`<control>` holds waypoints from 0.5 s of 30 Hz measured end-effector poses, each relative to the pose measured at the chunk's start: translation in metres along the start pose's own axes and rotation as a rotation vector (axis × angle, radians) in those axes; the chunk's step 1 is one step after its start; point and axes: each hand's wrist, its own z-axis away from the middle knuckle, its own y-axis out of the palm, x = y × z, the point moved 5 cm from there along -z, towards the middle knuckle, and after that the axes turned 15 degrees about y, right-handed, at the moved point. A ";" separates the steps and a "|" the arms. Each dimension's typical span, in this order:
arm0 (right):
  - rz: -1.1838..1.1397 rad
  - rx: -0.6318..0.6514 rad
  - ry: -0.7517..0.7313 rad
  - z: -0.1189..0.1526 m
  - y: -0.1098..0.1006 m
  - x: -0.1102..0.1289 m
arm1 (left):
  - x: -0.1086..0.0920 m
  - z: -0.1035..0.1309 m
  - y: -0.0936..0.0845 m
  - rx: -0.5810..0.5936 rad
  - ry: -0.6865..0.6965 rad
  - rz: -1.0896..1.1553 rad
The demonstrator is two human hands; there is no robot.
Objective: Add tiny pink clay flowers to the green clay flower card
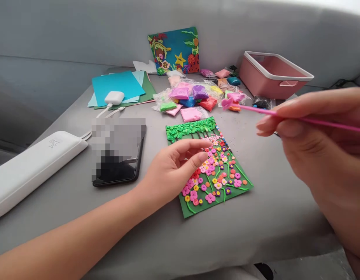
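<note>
A green card (187, 208) lies on the grey surface, decorated with small clay flowers in pink, red, yellow, orange and purple, thin green stems, and a band of green clay leaves along its far edge. My left hand (171, 167) rests over the card's left side with thumb and forefinger curved and apart, nothing visible between them. Raised at the right, my right hand (314, 144) pinches a thin pink modelling stick (256, 109). On the stick's far tip sits a small pink lump (226, 103), probably clay, held in the air beyond the card.
Several clay packets (187, 102) are heaped behind the card. A sea-themed clay picture (175, 48) leans upright at the back. To the right stands a pink basket (267, 77). Leftward are a phone (118, 171), a white power bank (37, 167), an earphone case (114, 97) and coloured sheets (121, 83).
</note>
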 end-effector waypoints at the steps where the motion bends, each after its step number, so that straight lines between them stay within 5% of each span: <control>1: -0.005 -0.072 0.128 -0.001 -0.006 0.000 | 0.001 -0.001 -0.001 -0.012 -0.020 -0.014; 3: 0.038 -0.170 0.218 -0.001 -0.015 0.005 | 0.004 -0.002 -0.001 -0.036 -0.043 -0.029; 6: 0.046 0.012 0.134 -0.007 -0.013 0.007 | 0.007 -0.006 0.003 -0.082 -0.035 0.034; 11: -0.053 0.481 0.069 -0.002 0.014 -0.034 | 0.015 -0.016 0.010 -0.117 0.040 0.155; 15: -0.038 0.583 -0.109 0.019 0.027 -0.057 | 0.020 -0.020 0.006 -0.129 0.100 0.248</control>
